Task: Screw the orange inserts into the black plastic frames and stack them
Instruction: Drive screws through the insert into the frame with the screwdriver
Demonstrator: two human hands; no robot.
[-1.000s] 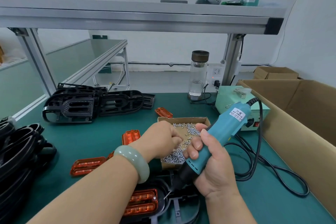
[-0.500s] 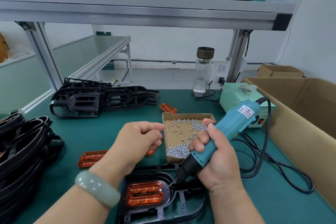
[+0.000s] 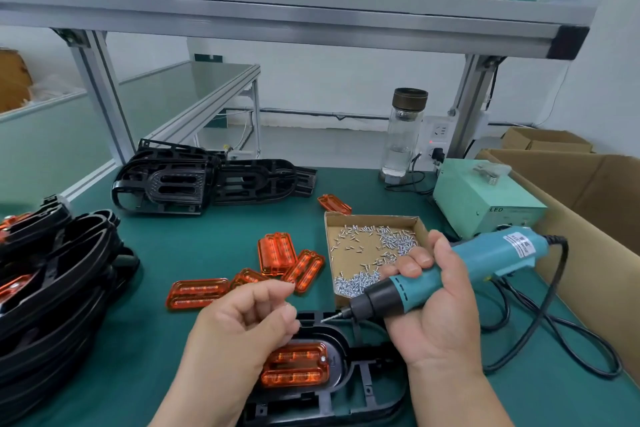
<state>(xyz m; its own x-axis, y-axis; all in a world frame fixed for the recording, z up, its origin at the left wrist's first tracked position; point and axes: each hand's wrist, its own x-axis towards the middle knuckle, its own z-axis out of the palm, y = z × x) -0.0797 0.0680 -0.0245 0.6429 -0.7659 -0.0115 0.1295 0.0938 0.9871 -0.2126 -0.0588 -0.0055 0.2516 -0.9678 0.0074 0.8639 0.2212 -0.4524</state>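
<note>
Reading this as the screw-loading step, not driving yet. Right hand (image 3: 433, 315) is wrapped firmly round the teal corded electric screwdriver (image 3: 450, 274), whose barrel slopes from far right down to near left. Its bit tip (image 3: 332, 318) hangs just over the far rim of the black plastic frame (image 3: 346, 402) lying at the near edge of the green bench mat (image 3: 207, 236). The translucent orange ribbed insert (image 3: 298, 367) is seated in the frame's rounded left end, long axis parallel to the near edge. Key relation: the insert lies nearward and slightly left of the bit, so I'd expect the driver to come toward the near edge and tip more upright to meet a corner hole. A silver speck at the insert's far-right corner may be a screw already in, but it's too small to confirm. Left hand (image 3: 242, 319) hovers over the insert's far-left corner and hides it. Its fingers are curled, thumb and index fingertips (image 3: 282, 289) pressed together; cannot tell whether a screw is pinched there. Left hand is nearer the insert than the bit is. The shallow cardboard tray of small silver screws (image 3: 374, 253) sits just beyond the frame, nearer the right hand. Loose orange inserts (image 3: 277, 253) lie mid-mat, and a stack of black frames (image 3: 52, 288) stands at the left edge. Risk, my guess: a slanted bit skating across the glossy insert.
</note>
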